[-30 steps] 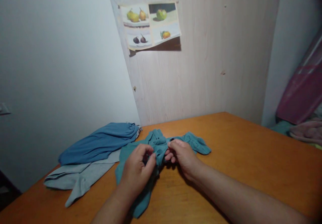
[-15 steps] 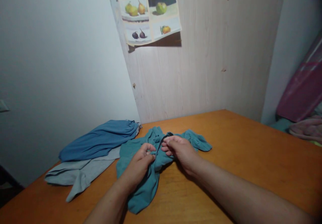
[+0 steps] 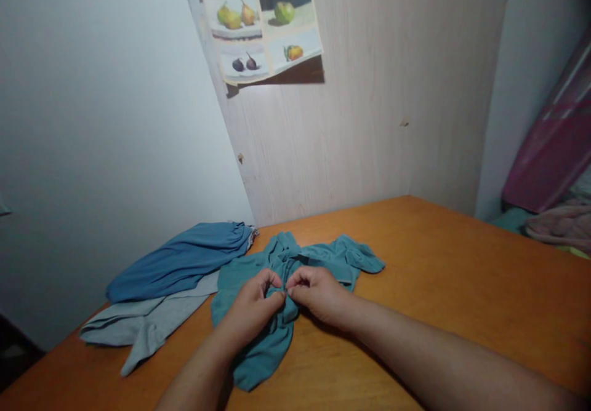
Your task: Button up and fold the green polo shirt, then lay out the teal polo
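A crumpled teal shirt (image 3: 237,277) lies on the wooden table in front of me, one part spread out to the right and another hanging toward me. My left hand (image 3: 257,300) is closed in a pinch on the fabric near the shirt's middle. Fingertip to fingertip with it, my right hand (image 3: 318,291) pinches the same spot, thumb and forefinger pressed together. The small bit of cloth between the fingers is mostly hidden. A dark strip shows on the shirt just above the right hand.
Left of the shirt lies a blue garment (image 3: 180,257) on top of a grey garment (image 3: 124,322). The orange-brown table (image 3: 443,288) meets a wood-panel wall with a fruit print (image 3: 263,35) taped on it. A pink bag-like thing (image 3: 540,159) and cloth sit beyond the right edge.
My right hand has come down and left, letting go of the dark-edged strip it held raised. Its fingertips now meet my left hand's at the cloth. The view has shifted slightly.
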{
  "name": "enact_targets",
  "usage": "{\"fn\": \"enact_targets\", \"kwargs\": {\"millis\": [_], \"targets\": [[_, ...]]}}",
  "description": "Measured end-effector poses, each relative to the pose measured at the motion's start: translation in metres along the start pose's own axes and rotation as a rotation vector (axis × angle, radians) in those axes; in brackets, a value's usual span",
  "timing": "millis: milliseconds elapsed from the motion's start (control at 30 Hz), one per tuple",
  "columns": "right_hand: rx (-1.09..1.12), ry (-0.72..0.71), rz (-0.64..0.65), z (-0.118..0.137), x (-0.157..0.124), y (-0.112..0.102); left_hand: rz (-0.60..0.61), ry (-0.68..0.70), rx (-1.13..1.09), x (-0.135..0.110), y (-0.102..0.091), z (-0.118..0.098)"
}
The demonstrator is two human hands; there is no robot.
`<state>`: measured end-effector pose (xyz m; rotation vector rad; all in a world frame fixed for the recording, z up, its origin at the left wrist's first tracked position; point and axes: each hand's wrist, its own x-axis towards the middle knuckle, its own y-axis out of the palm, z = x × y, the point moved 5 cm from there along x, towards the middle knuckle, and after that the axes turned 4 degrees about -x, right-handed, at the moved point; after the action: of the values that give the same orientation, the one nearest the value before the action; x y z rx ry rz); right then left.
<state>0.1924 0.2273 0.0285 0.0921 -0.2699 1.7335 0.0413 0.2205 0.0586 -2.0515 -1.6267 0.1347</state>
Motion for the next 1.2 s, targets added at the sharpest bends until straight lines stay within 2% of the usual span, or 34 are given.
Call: {"fn": "enact_targets", "kwargs": {"millis": [200, 367, 600, 867, 1033, 1200], "targets": [[-0.018, 0.027, -0.010, 0.002, -0.002, 0.000, -0.020, -0.104, -0.084, -0.001, 0.000, 0.006], [-0.016, 0.032, 0.011, 0.003, -0.003, 0.001, 0.069, -0.152, -0.205, -0.005, 0.004, 0.000], [-0.013, 0.031, -0.018, -0.005, 0.000, 0.001, 0.097, -0.133, -0.241, -0.009, 0.006, -0.007], [-0.199, -0.049, -0.090, -0.002, -0.002, 0.002, 0.081, -0.072, -0.207, -0.005, 0.009, -0.003], [-0.227, -0.015, -0.101, -0.001, -0.001, 0.001, 0.062, -0.062, -0.175, -0.005, 0.009, -0.005], [-0.122, 0.069, -0.046, -0.003, 0.000, 0.003, 0.074, -0.110, -0.242, -0.005, 0.008, -0.003]]}}
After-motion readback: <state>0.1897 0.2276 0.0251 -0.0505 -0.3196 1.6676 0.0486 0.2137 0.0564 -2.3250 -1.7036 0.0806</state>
